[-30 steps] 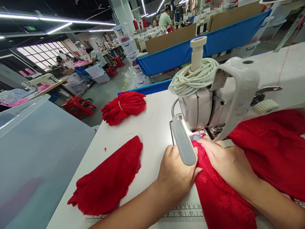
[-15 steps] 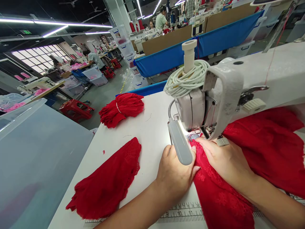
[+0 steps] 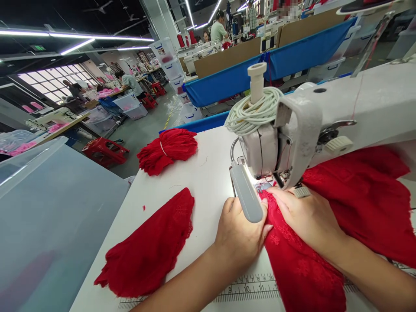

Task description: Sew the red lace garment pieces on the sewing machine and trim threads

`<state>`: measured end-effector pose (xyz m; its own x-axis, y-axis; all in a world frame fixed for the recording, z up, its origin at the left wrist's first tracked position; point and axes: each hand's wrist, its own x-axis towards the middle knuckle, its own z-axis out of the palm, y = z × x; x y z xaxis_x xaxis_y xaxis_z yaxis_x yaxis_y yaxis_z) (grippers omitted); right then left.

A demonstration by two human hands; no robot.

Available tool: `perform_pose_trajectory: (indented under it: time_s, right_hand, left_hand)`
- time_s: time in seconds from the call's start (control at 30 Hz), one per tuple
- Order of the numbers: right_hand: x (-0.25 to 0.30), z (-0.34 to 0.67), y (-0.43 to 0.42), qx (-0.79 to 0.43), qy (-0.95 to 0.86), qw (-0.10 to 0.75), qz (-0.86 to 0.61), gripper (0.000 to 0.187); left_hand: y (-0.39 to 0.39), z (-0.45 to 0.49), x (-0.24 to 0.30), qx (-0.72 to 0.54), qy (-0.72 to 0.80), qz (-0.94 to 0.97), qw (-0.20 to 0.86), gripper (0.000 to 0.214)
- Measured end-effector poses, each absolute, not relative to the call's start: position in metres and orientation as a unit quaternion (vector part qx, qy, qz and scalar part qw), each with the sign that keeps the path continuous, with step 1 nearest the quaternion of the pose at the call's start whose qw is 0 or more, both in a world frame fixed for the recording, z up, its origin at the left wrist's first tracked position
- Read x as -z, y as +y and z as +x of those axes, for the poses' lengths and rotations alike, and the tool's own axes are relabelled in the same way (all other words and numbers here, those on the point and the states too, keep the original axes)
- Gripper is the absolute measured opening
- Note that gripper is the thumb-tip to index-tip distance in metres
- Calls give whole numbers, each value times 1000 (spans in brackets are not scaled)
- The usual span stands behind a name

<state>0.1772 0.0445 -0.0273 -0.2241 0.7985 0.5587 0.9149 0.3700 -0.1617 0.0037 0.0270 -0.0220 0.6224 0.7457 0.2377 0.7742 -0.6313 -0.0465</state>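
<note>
Red lace fabric [image 3: 302,264] runs from the table's front edge up to the presser foot of a white sewing machine [image 3: 264,149]. My left hand [image 3: 238,234] grips the fabric's left edge close to the foot, its thumb on the cloth and part of the hand behind a grey lamp [image 3: 247,193]. On the other side, my right hand [image 3: 305,216] presses and pinches the same fabric, fingertips beside the foot. The needle point is hidden by the machine head and lamp. More red fabric [image 3: 360,199] lies under the machine arm at the right.
On the white table lie a stack of red pieces [image 3: 152,247] and a tied red bundle [image 3: 169,149]. A translucent bin [image 3: 58,216] stands at the left. Coiled pale cord [image 3: 255,112] sits on the machine head. Co-workers [image 3: 218,28] are at machines behind.
The camera view has shifted slightly. Both hands and the fabric stay almost in the same place at the presser foot.
</note>
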Motion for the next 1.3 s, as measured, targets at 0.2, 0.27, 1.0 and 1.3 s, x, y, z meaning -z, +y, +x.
perform_pose_trajectory:
  time_s: [0.2, 0.27, 1.0, 1.3]
  right_hand:
    - [33, 180, 45, 91, -781, 273, -554, 33]
    - [33, 181, 45, 90, -780, 270, -558, 31]
    - [30, 179, 42, 16, -781, 290, -553, 26]
    - [34, 178, 44, 54, -781, 292, -550, 28]
  left_hand:
    - [26, 3, 23, 98, -421, -898, 79, 39]
    - [26, 2, 23, 100, -419, -898, 86, 40]
    - [22, 4, 23, 98, -419, -896, 106, 36]
    - [22, 5, 21, 111, -418, -895, 114, 33]
